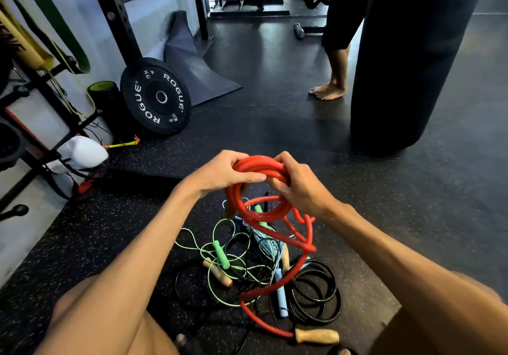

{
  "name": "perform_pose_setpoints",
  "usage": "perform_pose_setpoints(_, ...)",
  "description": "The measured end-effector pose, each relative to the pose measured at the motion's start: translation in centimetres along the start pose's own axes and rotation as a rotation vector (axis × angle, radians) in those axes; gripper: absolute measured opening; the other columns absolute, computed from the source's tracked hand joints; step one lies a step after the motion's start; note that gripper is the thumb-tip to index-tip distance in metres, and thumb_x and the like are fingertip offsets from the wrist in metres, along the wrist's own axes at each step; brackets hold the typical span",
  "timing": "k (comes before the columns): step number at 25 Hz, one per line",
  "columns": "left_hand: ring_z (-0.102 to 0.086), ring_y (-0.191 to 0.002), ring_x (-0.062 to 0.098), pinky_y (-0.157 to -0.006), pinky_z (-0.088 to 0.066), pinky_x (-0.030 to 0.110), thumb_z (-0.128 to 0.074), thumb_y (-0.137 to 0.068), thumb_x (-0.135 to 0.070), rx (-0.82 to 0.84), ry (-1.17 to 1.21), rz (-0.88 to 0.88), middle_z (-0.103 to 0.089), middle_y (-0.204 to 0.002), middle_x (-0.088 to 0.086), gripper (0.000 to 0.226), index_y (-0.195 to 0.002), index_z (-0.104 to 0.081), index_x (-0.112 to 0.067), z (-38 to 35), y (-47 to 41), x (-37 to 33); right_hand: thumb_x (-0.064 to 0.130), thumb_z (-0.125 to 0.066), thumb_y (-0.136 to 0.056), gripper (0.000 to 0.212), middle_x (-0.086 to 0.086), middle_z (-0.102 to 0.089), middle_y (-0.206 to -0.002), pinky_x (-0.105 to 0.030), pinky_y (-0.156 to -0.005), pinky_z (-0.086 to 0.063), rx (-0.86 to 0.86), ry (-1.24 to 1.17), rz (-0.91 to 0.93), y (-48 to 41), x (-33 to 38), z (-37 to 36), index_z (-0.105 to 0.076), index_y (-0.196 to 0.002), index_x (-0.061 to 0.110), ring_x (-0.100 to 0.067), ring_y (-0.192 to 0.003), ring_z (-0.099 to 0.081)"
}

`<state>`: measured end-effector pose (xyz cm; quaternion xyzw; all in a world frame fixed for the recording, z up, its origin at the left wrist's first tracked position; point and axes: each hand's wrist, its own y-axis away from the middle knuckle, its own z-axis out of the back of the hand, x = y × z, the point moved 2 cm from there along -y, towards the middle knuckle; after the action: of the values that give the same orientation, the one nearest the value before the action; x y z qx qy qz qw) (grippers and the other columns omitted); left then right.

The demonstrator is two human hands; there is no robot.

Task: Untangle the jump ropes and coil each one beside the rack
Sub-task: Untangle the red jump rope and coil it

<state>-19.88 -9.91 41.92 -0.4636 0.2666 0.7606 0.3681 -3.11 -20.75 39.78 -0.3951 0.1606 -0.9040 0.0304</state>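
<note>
Wooden handle (317, 336) of red jump rope (259, 167) lay nearest on floor (82, 244), tail snaking up through pile. Black rope (316, 291) sat in loops, apparently coiled. Green rope (221, 254) and light-blue rope (281, 297) lay tangled. Above pile, left hand (225, 173) and right hand (299, 187) both curled round gathered red loops. Judged: red roughly half coiled, green and blue not started. Storage rack (44, 90) stood far left, well apart.
</note>
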Motion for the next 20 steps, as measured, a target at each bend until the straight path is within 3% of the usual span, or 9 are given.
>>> perform_pose_setpoints(3, -0.059, -0.061, 0.02, -0.06, -0.049, 0.03, -0.071, -0.09, -0.031, 0.075, -0.039, 0.031, -0.062, -0.065, 0.007, 0.031, -0.093, -0.069, 0.0, -0.5, 0.3, 0.3, 0.038, -0.069, -0.091, 0.03, 0.005, -0.066, -0.08, -0.021, -0.063, -0.05, 0.103, -0.029, -0.055, 0.1, -0.8, -0.5, -0.052, -0.107, 0.019, -0.006, -0.069, -0.063)
perform_pose_setpoints(5, -0.055, -0.055, 0.021, -0.056, -0.048, 0.031, -0.062, -0.097, -0.025, 0.058, 0.03, 0.029, -0.056, -0.06, 0.006, 0.028, -0.09, -0.061, 0.002, -1.1, 0.6, 0.6, 0.065, -0.062, -0.083, 0.057, 0.007, -0.068, -0.093, -0.023, -0.075, -0.054, 0.186, -0.128, -0.156, 0.2, -1.4, -0.4, -0.053, -0.118, 0.02, -0.002, -0.082, -0.065)
perform_pose_setpoints(7, -0.047, -0.046, 0.019, -0.051, -0.043, 0.031, -0.059, -0.098, -0.022, -0.016, 0.145, 0.019, -0.042, -0.054, 0.007, 0.024, -0.088, -0.056, -0.001, -0.6, 0.9, 0.8, 0.074, -0.047, -0.083, 0.073, 0.003, -0.066, -0.108, -0.03, -0.086, -0.052, 0.132, -0.166, -0.29, 0.1, -2.3, 0.0, -0.05, -0.127, 0.017, -0.007, -0.093, -0.063)
perform_pose_setpoints(9, -0.039, -0.041, 0.016, -0.049, -0.04, 0.029, -0.059, -0.096, -0.023, -0.104, 0.27, -0.013, -0.032, -0.054, 0.004, 0.024, -0.086, -0.054, -0.002, 0.7, 1.2, 0.7, 0.07, -0.036, -0.09, 0.067, 0.001, -0.06, -0.103, -0.034, -0.081, -0.048, 0.011, -0.083, -0.459, 0.3, -3.8, 0.3, -0.05, -0.121, 0.011, -0.013, -0.092, -0.059)
perform_pose_setpoints(11, -0.035, -0.038, 0.014, -0.047, -0.039, 0.027, -0.059, -0.094, -0.025, -0.143, 0.385, -0.061, -0.028, -0.055, 0.002, 0.025, -0.085, -0.052, -0.003, 2.1, 1.6, 0.5, 0.07, -0.036, -0.093, 0.063, -0.004, -0.056, -0.096, -0.037, -0.067, -0.053, 0.035, -0.084, -0.7, 1.0, -5.4, 0.1, -0.049, -0.118, 0.013, -0.022, -0.088, -0.064)
perform_pose_setpoints(14, -0.034, -0.037, 0.012, -0.047, -0.039, 0.026, -0.059, -0.093, -0.025, -0.125, 0.46, -0.121, -0.027, -0.054, 0.002, 0.025, -0.086, -0.052, -0.002, 2.9, 2.1, 0.2, 0.07, -0.046, -0.091, 0.069, -0.026, -0.06, -0.115, -0.047, -0.066, -0.057, 0.26, -0.584, -0.999, 2.3, -5.8, -2.0, -0.042, -0.135, 0.017, -0.04, -0.098, -0.068)
perform_pose_setpoints(16, -0.034, -0.038, 0.012, -0.048, -0.039, 0.027, -0.057, -0.095, -0.024, -0.098, 0.455, -0.128, -0.027, -0.053, 0.002, 0.024, -0.088, -0.052, -0.002, 2.8, 2.3, 0.0, 0.065, -0.053, -0.09, 0.061, -0.028, -0.066, -0.107, -0.045, -0.071, -0.055, 0.356, -0.816, -0.97, 2.4, -5.2, -3.2, -0.052, -0.124, 0.014, -0.035, -0.09, -0.069)
perform_pose_setpoints(18, -0.034, -0.038, 0.011, -0.049, -0.037, 0.028, -0.054, -0.097, -0.02, -0.08, 0.443, -0.126, -0.028, -0.053, 0.001, 0.02, -0.089, -0.053, -0.002, 2.6, 2.4, -0.1, 0.046, -0.059, -0.096, 0.037, -0.017, -0.07, -0.093, -0.036, -0.066, -0.054, 0.369, -0.838, -0.882, 2.3, -4.7, -4.2, -0.062, -0.108, 0.011, -0.023, -0.077, -0.068)
perform_pose_setpoints(20, -0.033, -0.038, 0.011, -0.05, -0.035, 0.028, -0.054, -0.097, -0.02, -0.075, 0.461, -0.125, -0.029, -0.053, 0.001, 0.021, -0.088, -0.053, -0.002, 2.6, 2.4, -0.2, 0.022, -0.059, -0.099, 0.014, -0.008, -0.07, -0.084, -0.028, -0.056, -0.048, 0.313, -0.809, -0.845, 2.1, -4.6, -5.0, -0.062, -0.105, 0.01, -0.015, -0.066, -0.065)
